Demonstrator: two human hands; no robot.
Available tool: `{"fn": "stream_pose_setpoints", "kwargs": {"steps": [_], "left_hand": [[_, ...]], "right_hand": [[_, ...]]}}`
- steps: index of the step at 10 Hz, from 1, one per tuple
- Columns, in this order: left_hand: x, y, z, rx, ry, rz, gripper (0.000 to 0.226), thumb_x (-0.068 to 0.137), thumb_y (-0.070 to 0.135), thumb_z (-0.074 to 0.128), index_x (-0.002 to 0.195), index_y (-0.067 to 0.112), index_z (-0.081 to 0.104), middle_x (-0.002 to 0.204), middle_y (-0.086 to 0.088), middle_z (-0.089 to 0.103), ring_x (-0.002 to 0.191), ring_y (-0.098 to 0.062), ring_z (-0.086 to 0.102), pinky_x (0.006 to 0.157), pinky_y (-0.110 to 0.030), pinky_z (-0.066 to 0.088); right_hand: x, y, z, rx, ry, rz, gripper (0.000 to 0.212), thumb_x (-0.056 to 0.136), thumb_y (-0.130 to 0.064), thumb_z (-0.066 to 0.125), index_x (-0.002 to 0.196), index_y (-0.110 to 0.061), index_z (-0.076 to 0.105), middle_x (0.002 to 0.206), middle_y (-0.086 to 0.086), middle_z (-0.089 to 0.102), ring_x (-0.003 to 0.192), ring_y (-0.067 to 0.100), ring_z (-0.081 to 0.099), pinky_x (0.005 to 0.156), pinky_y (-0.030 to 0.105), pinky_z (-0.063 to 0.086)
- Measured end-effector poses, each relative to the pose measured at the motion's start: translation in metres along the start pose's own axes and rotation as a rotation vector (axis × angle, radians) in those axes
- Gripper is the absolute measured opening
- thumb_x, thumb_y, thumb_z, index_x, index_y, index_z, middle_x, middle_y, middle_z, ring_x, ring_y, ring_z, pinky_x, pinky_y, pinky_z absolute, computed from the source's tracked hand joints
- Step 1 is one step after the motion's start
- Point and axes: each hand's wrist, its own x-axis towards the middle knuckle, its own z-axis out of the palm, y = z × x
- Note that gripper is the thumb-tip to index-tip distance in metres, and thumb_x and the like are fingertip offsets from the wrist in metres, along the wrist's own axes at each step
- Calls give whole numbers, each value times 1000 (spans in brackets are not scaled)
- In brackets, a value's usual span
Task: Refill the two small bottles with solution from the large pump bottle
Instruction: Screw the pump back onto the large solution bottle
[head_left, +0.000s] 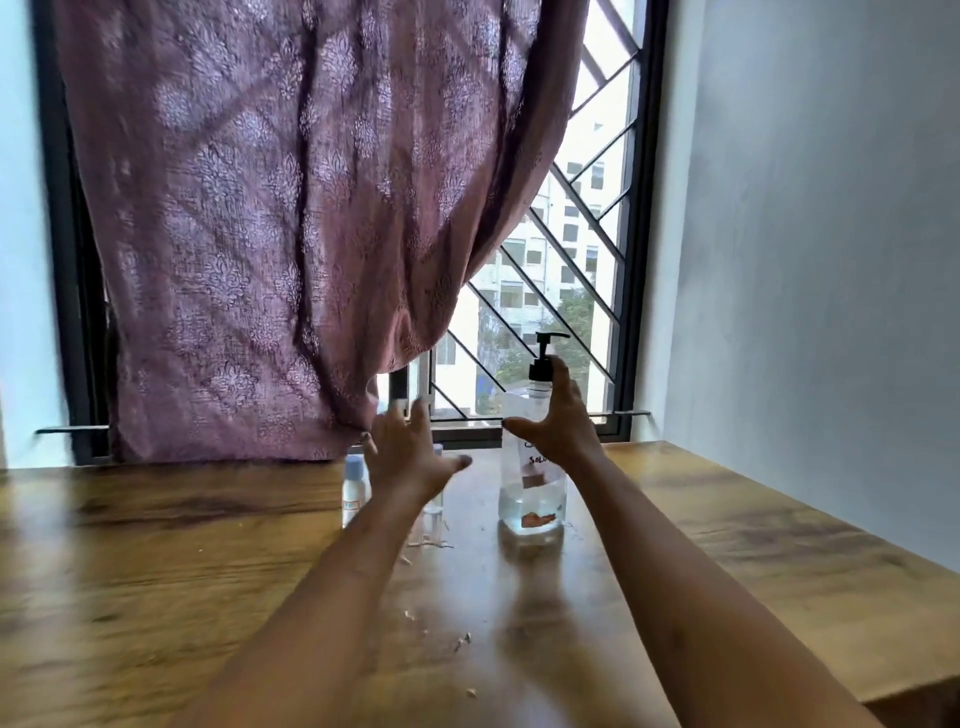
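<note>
Clear large pump bottle (530, 512) stood upright, liquid low; blue-capped small bottle (355, 491), half-hidden second small bottle (434, 512) placed left.

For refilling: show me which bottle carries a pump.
The tall clear plastic bottle, rightmost: it alone has a black pump; the small blue-capped bottle and its half-hidden neighbour lack one.

Wooden table (208, 571), large pump bottle (530, 499), blue-capped small bottle (356, 488), second small bottle (434, 513), scraps (462, 640)
</note>
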Motion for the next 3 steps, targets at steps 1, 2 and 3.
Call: {"fn": "stream_pose_setpoints", "kwargs": {"steps": [1, 2, 3], "left_hand": [[31, -25, -13, 102, 134, 5, 83, 71, 49, 73, 137, 20, 31, 141, -12, 33, 131, -32, 30, 106, -52, 31], [73, -49, -27, 197, 265, 17, 72, 73, 40, 71, 133, 17, 38, 136, -13, 40, 127, -33, 34, 102, -53, 34], [118, -57, -46, 281, 288, 15, 74, 75, 39, 69, 138, 19, 35, 141, -12, 37, 132, -34, 30, 105, -58, 30]], "right_hand": [[18, 12, 9, 3, 11, -2, 102, 70, -28, 79, 146, -25, 11, 144, 14, 33, 126, 31, 42, 98, 41, 39], [38, 21, 21, 34, 45, -31, 99, 66, -27, 82, 143, -24, 18, 140, 13, 39, 122, 31, 46, 92, 37, 42], [36, 19, 29, 105, 71, -35, 104, 56, -30, 87, 138, -28, 24, 137, 9, 42, 122, 28, 44, 91, 34, 40]]}}
